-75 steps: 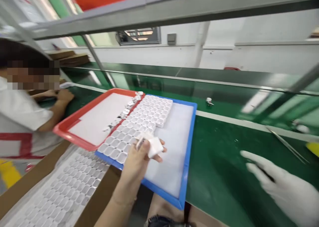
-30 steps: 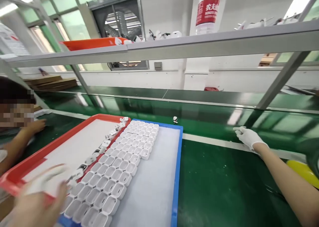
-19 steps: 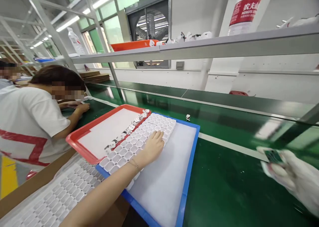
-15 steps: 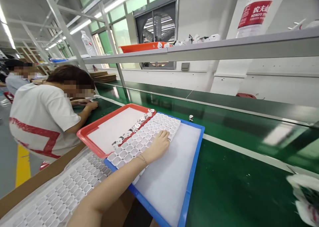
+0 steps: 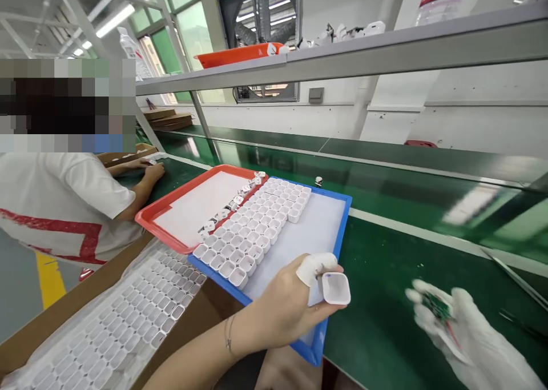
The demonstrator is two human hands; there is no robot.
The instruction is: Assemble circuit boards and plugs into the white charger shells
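My left hand, with white covers on its thumb or finger, grips a small white square plastic case above the near end of the blue tray. The case's open side faces me. Over the green bench at the right is my right hand in a white glove, its fingers curled round a small green circuit board with a red wire. Rows of similar white cases stand in the blue tray, partly along its left side.
A red tray with small white-and-metal parts adjoins the blue one. A carton of white cases stands below left. Tweezers lie at the right. A shelf crosses above. A co-worker sits at left.
My left hand has left the rows in the blue tray and come nearer and to the right, now holding a white case. My right hand has moved further into view with the circuit board.
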